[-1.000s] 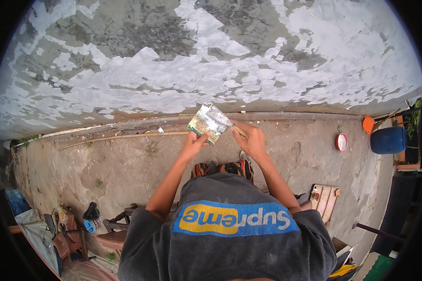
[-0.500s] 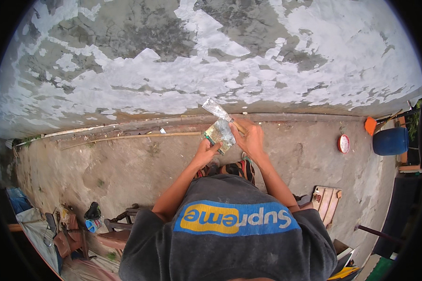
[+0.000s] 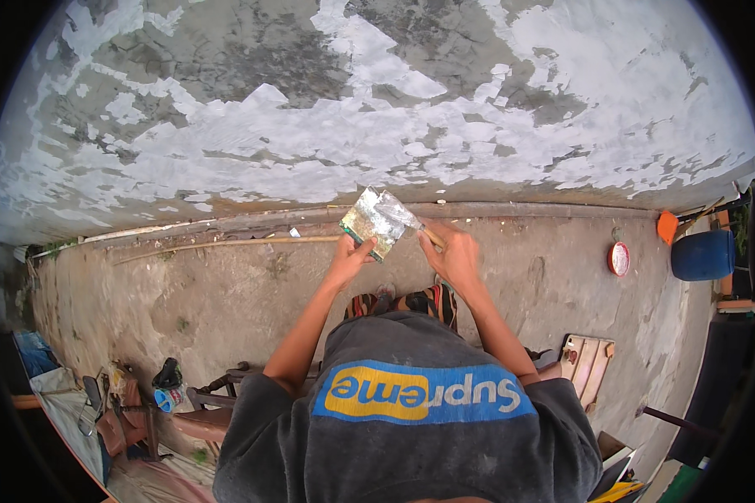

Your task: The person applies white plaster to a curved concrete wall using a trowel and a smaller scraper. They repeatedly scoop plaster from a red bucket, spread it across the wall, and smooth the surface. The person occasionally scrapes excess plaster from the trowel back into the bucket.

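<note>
In my left hand [image 3: 346,260] I grip a square metal plate [image 3: 364,220] with white paste and green along its lower edge. My right hand [image 3: 451,251] is closed round the wooden handle of a putty knife [image 3: 397,213], whose smeared blade lies against the plate's upper right part. Both are held in front of my body, above my feet. Beyond them stands a grey wall [image 3: 369,101] with patchy white coating.
A long pole [image 3: 277,240] lies along the wall's foot. At right are a red bowl [image 3: 618,259], an orange dustpan-like object [image 3: 667,226], a blue barrel [image 3: 700,256] and a wooden board [image 3: 585,369]. Brown chairs [image 3: 122,427] and piled items sit behind me on the left.
Compared with half a second ago, my left hand has moved up and leftward with the plate, and the knife's blade has come down onto the plate's face.
</note>
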Action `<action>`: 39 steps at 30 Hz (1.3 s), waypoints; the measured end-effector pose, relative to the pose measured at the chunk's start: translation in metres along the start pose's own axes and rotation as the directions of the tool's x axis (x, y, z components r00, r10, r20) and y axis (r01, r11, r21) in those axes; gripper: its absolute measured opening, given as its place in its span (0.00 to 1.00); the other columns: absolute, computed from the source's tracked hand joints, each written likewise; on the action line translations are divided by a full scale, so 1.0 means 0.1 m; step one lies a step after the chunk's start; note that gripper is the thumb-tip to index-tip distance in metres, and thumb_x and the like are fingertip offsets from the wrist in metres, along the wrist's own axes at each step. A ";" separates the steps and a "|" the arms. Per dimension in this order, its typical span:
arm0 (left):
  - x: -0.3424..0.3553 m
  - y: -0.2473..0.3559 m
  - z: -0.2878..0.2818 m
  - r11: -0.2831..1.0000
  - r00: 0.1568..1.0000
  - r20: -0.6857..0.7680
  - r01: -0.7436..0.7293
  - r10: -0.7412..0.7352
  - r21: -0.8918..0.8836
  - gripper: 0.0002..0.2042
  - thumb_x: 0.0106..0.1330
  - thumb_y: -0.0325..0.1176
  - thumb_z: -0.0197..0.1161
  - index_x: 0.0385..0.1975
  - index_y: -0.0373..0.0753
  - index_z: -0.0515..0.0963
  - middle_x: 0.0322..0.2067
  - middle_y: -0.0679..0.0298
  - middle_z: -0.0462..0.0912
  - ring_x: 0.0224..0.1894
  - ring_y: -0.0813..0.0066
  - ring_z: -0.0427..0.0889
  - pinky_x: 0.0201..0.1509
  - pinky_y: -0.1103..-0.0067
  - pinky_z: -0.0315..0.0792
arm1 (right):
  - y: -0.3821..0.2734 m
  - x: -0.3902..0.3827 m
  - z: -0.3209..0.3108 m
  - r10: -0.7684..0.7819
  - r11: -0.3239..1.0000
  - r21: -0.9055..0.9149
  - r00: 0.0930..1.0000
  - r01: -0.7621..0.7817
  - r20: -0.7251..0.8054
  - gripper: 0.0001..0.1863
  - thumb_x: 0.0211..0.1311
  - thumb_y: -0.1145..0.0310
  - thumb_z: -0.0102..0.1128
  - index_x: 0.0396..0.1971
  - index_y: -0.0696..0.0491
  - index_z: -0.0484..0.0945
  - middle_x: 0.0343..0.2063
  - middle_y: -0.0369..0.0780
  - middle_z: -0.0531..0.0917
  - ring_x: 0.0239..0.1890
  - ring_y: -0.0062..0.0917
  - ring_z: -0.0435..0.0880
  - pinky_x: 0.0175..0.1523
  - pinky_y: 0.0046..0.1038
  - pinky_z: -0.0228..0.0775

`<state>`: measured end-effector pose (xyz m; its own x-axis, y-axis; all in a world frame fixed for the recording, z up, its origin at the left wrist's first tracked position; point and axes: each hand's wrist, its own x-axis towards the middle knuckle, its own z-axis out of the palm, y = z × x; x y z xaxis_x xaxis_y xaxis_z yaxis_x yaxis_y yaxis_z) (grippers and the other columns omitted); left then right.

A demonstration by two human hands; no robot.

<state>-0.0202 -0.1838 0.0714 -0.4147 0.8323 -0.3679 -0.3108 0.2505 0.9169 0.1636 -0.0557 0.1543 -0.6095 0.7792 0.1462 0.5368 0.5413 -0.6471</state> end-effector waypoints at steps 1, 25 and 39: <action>0.02 0.01 -0.04 1.000 1.000 0.024 -0.005 0.005 0.021 0.17 0.67 0.37 0.61 0.52 0.39 0.73 0.43 0.67 0.82 0.41 0.81 0.81 0.38 0.79 0.78 | -0.02 0.03 0.01 -0.018 1.000 0.024 1.000 0.018 -0.014 0.14 0.56 0.63 0.66 0.41 0.52 0.85 0.31 0.45 0.85 0.29 0.39 0.84 0.33 0.32 0.74; -0.05 0.01 0.37 0.618 0.976 -0.023 -0.118 0.216 0.777 0.20 0.63 0.25 0.55 0.57 0.34 0.69 0.45 0.51 0.81 0.40 0.57 0.84 0.38 0.69 0.78 | 0.14 0.12 0.26 0.230 0.855 0.468 0.972 -0.223 0.042 0.16 0.57 0.58 0.70 0.25 0.57 0.79 0.16 0.30 0.72 0.16 0.12 0.66 0.20 0.21 0.56; -0.12 -0.13 0.33 0.981 0.975 -0.127 -0.171 0.182 0.094 0.42 0.62 0.43 0.65 0.70 0.34 0.47 0.67 0.49 0.54 0.68 0.55 0.58 0.69 0.60 0.57 | 0.33 0.10 0.55 0.477 0.119 0.859 0.787 -0.499 0.391 0.14 0.56 0.66 0.67 0.23 0.50 0.68 0.13 0.28 0.66 0.13 0.14 0.61 0.19 0.21 0.53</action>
<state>0.0176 -0.1807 0.0690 -0.5696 0.7942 -0.2115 -0.1535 0.1500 0.9767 0.1434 -0.0478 0.0927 -0.4514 0.7480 -0.4866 -0.1331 -0.5956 -0.7922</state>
